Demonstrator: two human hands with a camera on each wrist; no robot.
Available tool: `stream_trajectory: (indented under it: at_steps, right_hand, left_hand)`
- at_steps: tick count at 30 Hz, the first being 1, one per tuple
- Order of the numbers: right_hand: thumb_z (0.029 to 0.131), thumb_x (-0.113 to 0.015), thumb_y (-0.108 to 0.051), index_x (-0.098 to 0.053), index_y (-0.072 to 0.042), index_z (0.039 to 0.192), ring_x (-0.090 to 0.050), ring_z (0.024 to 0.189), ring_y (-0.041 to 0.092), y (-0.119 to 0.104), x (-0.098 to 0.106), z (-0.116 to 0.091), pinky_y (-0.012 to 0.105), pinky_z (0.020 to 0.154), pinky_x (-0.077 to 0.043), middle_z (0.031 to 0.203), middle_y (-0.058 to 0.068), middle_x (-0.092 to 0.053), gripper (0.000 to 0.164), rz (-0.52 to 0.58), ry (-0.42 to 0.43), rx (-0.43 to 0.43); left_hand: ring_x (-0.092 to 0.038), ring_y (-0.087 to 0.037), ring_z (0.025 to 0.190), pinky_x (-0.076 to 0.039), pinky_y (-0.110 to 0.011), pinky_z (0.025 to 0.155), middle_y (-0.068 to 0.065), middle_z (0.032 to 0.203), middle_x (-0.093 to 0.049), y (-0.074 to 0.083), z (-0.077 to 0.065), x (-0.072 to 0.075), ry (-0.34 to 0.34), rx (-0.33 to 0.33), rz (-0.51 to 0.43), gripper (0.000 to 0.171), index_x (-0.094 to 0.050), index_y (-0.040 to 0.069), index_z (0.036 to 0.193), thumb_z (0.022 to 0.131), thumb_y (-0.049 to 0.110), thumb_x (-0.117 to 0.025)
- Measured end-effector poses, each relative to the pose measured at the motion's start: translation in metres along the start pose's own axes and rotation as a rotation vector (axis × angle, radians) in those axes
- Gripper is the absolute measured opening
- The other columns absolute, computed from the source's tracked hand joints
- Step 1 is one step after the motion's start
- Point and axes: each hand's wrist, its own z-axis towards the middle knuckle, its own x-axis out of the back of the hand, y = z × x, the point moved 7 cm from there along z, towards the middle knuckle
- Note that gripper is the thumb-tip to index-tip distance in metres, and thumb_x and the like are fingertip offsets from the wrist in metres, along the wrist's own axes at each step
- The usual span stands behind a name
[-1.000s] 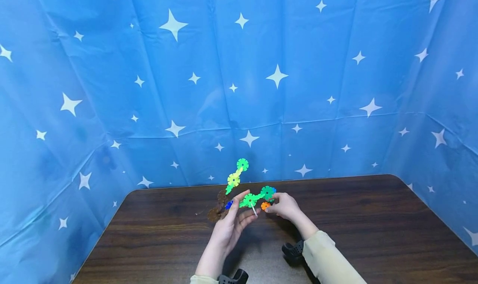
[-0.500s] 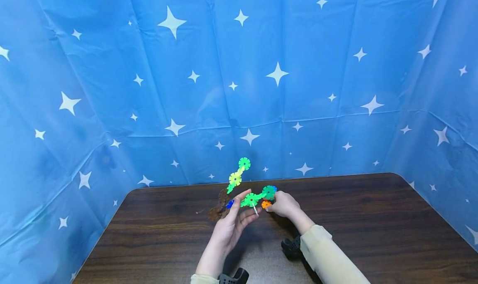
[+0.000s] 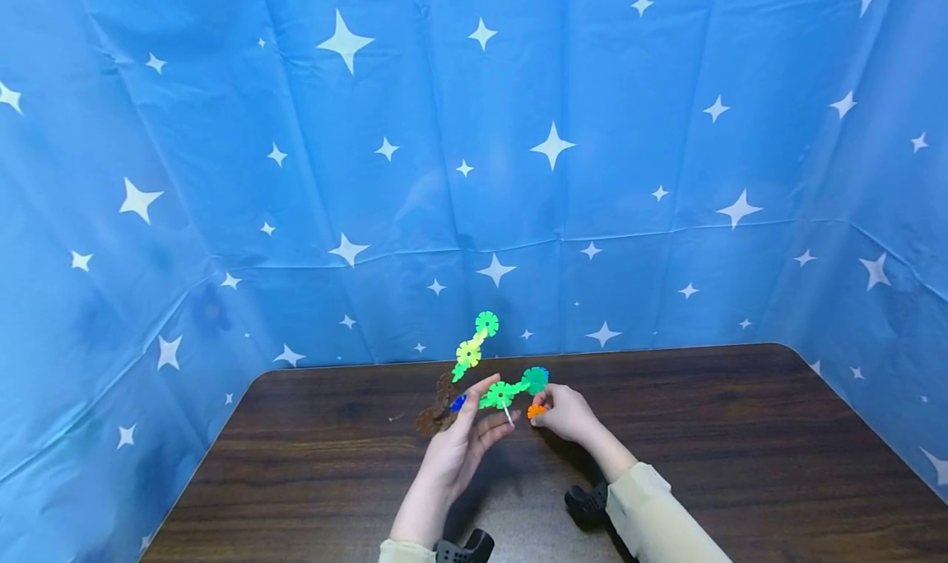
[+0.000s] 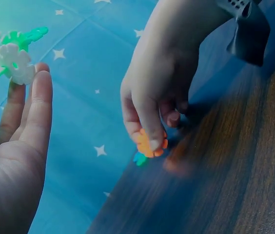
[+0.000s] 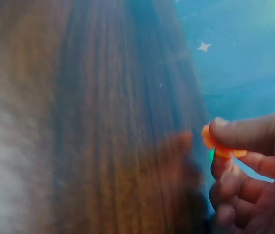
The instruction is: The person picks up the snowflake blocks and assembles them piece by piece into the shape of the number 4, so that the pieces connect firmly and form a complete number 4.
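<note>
My left hand [image 3: 453, 454] holds a joined structure of plastic snowflake discs. In the head view, bright green discs [image 3: 500, 395], a teal disc [image 3: 535, 379] and a dark blue disc [image 3: 458, 403] sit by its fingers. A branch with a yellow disc [image 3: 468, 354] rises behind, and brown discs [image 3: 428, 421] lie to the left. A white disc [image 4: 15, 64] touches the fingertips in the left wrist view. My right hand [image 3: 569, 415] pinches an orange snowflake disc [image 5: 221, 147] between thumb and forefinger, just below the teal disc and apart from it. Some joints are hidden by the fingers.
A dark wood-grain table [image 3: 311, 472] lies beneath both hands. Its back edge meets a blue curtain [image 3: 400, 201] with white stars, which also hangs at both sides. Black wrist devices [image 3: 465, 548] are worn on both arms.
The orange disc, pinched in my right hand, has shifted slightly right and down, away from the bright green disc, and has turned edge-on. My left hand and the structure have hardly moved.
</note>
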Motion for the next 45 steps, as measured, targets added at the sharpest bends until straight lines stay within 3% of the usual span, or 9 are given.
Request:
stream_trajectory:
  at_steps: [4, 7, 11, 19, 28, 37, 45]
  right_hand:
    - [0.081, -0.077, -0.012, -0.067, -0.003, 0.088, -0.048, 0.057, 0.017, -0.003, 0.0, -0.012, 0.028, 0.051, -0.046, 0.072, 0.005, -0.057, 0.015, 0.221, -0.066, -0.022]
    - [0.083, -0.076, -0.017, -0.071, -0.002, 0.092, -0.048, 0.053, 0.016, -0.011, 0.002, -0.021, 0.028, 0.05, -0.048, 0.074, 0.014, -0.06, 0.018, 0.341, -0.141, -0.022]
    - [0.086, -0.074, -0.017, -0.072, -0.001, 0.097, -0.047, 0.053, 0.013, -0.024, 0.005, -0.03, 0.028, 0.053, -0.05, 0.079, 0.018, -0.065, 0.02, 0.424, -0.22, 0.015]
    - [0.088, -0.072, -0.016, -0.07, 0.002, 0.099, -0.044, 0.052, 0.012, -0.046, 0.005, -0.046, 0.025, 0.051, -0.045, 0.075, 0.006, -0.064, 0.021, 0.566, -0.301, 0.041]
    - [0.088, -0.071, -0.014, -0.069, 0.004, 0.097, -0.045, 0.052, 0.012, -0.059, -0.002, -0.052, 0.022, 0.05, -0.043, 0.069, 0.004, -0.062, 0.02, 0.605, -0.326, 0.054]
    - [0.09, -0.069, -0.013, -0.07, 0.004, 0.096, -0.046, 0.051, 0.013, -0.061, 0.0, -0.053, 0.023, 0.05, -0.043, 0.069, 0.004, -0.063, 0.019, 0.579, -0.295, 0.079]
    - [0.09, -0.069, -0.012, -0.07, 0.005, 0.098, -0.049, 0.053, 0.014, -0.064, 0.003, -0.055, 0.023, 0.049, -0.044, 0.071, 0.006, -0.067, 0.019, 0.584, -0.287, 0.077]
  left_hand:
    - [-0.058, -0.026, 0.111, -0.045, -0.034, 0.099, -0.017, 0.143, -0.03, 0.001, -0.001, 0.003, 0.017, 0.005, 0.01, 0.062, -0.032, 0.01, 0.151, 0.102, 0.047, -0.042]
    - [-0.058, -0.026, 0.112, -0.045, -0.035, 0.099, -0.018, 0.143, -0.03, 0.002, -0.001, 0.005, 0.034, 0.003, 0.014, 0.062, -0.034, 0.011, 0.15, 0.101, 0.048, -0.042]
    - [-0.059, -0.024, 0.112, -0.045, -0.034, 0.1, -0.02, 0.143, -0.03, 0.004, -0.002, 0.008, 0.063, 0.0, 0.017, 0.062, -0.033, 0.01, 0.15, 0.102, 0.049, -0.04]
    - [-0.056, -0.029, 0.119, -0.044, -0.032, 0.1, -0.016, 0.151, -0.022, 0.006, -0.001, 0.014, 0.135, -0.014, 0.015, 0.061, -0.038, 0.013, 0.148, 0.1, 0.051, -0.042]
    - [-0.054, -0.03, 0.122, -0.043, -0.031, 0.101, -0.014, 0.154, -0.019, 0.004, 0.0, 0.013, 0.129, 0.008, 0.043, 0.064, -0.036, 0.014, 0.149, 0.099, 0.054, -0.042]
    - [-0.053, -0.031, 0.122, -0.042, -0.033, 0.102, -0.018, 0.149, -0.027, 0.002, 0.0, 0.009, 0.107, 0.024, 0.046, 0.063, -0.035, 0.013, 0.15, 0.1, 0.053, -0.04]
    - [-0.049, -0.034, 0.125, -0.042, -0.036, 0.102, -0.017, 0.142, -0.04, 0.003, 0.001, 0.011, 0.105, 0.04, 0.121, 0.063, -0.036, 0.016, 0.15, 0.101, 0.055, -0.037]
